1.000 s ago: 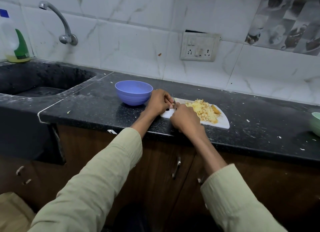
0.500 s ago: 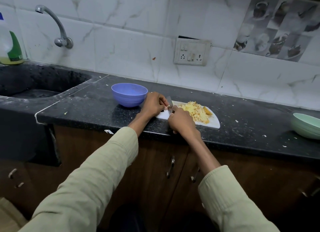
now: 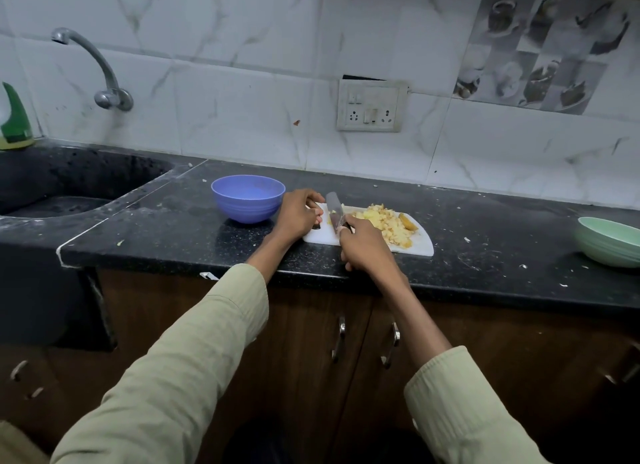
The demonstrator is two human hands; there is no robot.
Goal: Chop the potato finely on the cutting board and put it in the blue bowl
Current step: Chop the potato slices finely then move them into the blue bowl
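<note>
A white cutting board (image 3: pixel 420 245) lies on the black counter with a heap of finely chopped yellow potato (image 3: pixel 389 223) on its middle and right. My right hand (image 3: pixel 367 244) grips the handle of a knife (image 3: pixel 334 209), whose blade points away from me over the board's left part. My left hand (image 3: pixel 299 214) sits at the board's left end with fingers curled over its edge, beside the blade. The blue bowl (image 3: pixel 248 198) stands just left of that hand; what it contains cannot be made out.
A pale green bowl (image 3: pixel 608 241) sits at the counter's far right. A dark sink (image 3: pixel 69 183) with a tap (image 3: pixel 100 72) lies to the left, a green-and-white bottle (image 3: pixel 14 121) behind it. Potato scraps dot the counter. Cabinet doors with handles (image 3: pixel 341 337) are below.
The knife blade has come up into view, lifted and pointing away over the board's left part. My hands have drawn slightly apart. The camera has turned right, showing more of the green bowl.
</note>
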